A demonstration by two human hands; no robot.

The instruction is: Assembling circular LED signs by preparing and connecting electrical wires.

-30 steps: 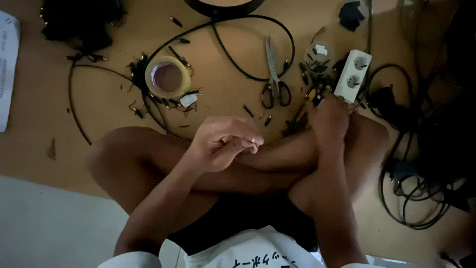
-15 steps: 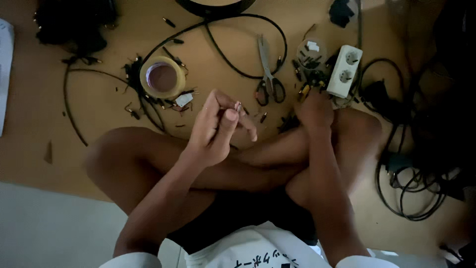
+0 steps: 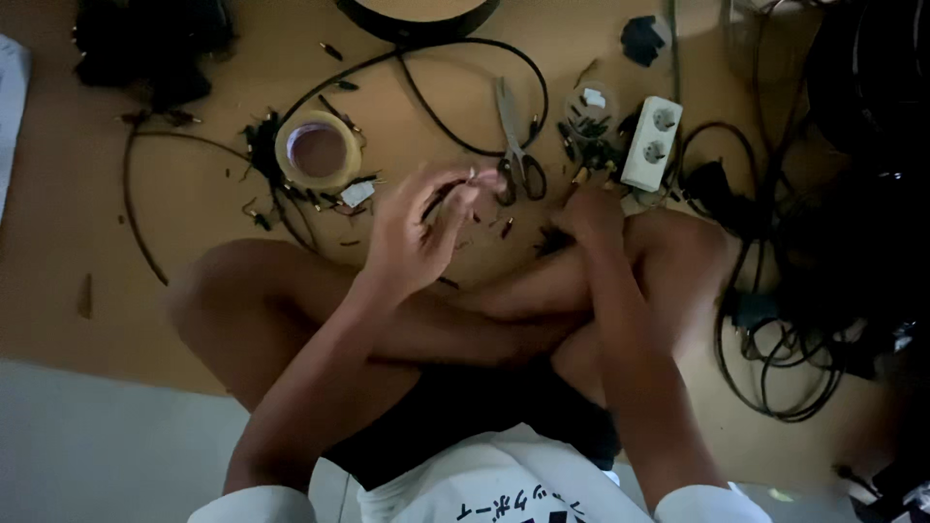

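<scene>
My left hand (image 3: 418, 232) is raised above my crossed legs, its fingertips pinched on a small metal-tipped piece (image 3: 472, 175) near the scissors (image 3: 513, 153). My right hand (image 3: 593, 211) reaches down to the floor among small dark connector parts (image 3: 591, 153), just below the white double socket (image 3: 653, 143); what its fingers hold is hidden. A roll of tape (image 3: 317, 150) lies left of my left hand, with wire scraps around it.
A black cable (image 3: 426, 97) loops across the brown floor. A tangle of black cables (image 3: 775, 329) lies at the right. A dark bundle (image 3: 155, 48) sits at the top left, and a round black-rimmed object (image 3: 417, 15) at the top.
My left hand rose from my knee and moved forward toward the scissors, fingers now pinched on a small piece. My right hand stayed low by the socket.
</scene>
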